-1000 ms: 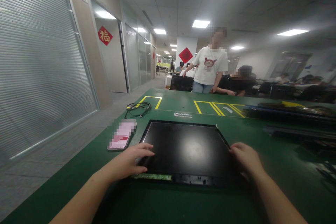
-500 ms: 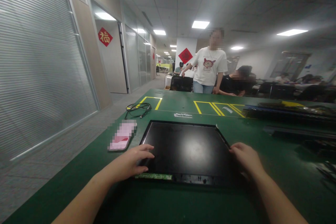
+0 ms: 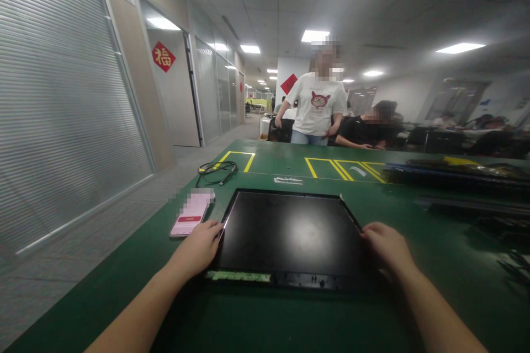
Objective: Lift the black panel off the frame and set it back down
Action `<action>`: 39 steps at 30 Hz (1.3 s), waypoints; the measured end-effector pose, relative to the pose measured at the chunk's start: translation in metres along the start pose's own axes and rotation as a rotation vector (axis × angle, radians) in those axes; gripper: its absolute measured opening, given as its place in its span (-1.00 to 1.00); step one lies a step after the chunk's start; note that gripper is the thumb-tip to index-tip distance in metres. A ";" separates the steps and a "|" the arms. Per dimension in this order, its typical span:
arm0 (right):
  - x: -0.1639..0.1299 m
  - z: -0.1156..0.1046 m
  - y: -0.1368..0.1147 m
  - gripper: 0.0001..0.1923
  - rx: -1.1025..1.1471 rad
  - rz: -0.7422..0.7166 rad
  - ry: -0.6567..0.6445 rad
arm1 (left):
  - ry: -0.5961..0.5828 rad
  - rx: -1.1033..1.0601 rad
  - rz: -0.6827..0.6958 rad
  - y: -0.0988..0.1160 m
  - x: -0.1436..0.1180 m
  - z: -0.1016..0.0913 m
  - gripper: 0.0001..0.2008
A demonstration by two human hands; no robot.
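A black display panel [image 3: 273, 231] lies screen up on the green table. Along its near edge runs a strip of green circuit board [image 3: 238, 276]. At the panel's left side, my left hand [image 3: 197, 245] is closed on the frame edge, fingertips at the rim. My right hand [image 3: 387, 245] pinches the right edge; part of its grip is hidden behind the fingers. Just beyond my left hand rests a phone [image 3: 191, 214] with a lit pinkish screen.
A coiled black cable [image 3: 217, 171] lies at the far left of the green table [image 3: 265, 320]. Dark flat parts [image 3: 455, 174] are piled on the right. Yellow tape marks [image 3: 312, 167] the far side. Beyond it, one person stands [image 3: 317, 105] and another sits [image 3: 360, 132].
My left hand has drawn back from over the screen and closed on the panel's left edge. My right hand stays at the right edge. The standing person has shifted left.
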State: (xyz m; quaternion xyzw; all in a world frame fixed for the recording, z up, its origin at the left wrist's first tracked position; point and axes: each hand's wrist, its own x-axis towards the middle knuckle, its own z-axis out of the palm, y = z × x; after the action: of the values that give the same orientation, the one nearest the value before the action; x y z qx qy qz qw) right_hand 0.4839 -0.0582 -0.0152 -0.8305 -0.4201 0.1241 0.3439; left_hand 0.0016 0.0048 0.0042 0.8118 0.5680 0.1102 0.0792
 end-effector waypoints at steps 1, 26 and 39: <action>0.000 0.000 0.000 -0.81 0.003 0.001 -0.001 | -0.004 0.004 0.002 0.002 -0.001 -0.001 -0.50; -0.001 0.002 0.001 -0.81 0.023 -0.021 0.008 | 0.040 -0.069 -0.017 -0.002 0.005 0.009 -0.51; 0.012 0.004 0.020 -0.65 -0.024 0.025 -0.030 | 0.066 0.006 -0.029 -0.016 0.011 0.016 -0.58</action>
State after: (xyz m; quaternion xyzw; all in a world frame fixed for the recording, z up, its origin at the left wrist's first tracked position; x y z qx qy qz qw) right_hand 0.5021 -0.0550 -0.0305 -0.8378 -0.4164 0.1357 0.3259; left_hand -0.0052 0.0202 -0.0140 0.7995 0.5825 0.1342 0.0596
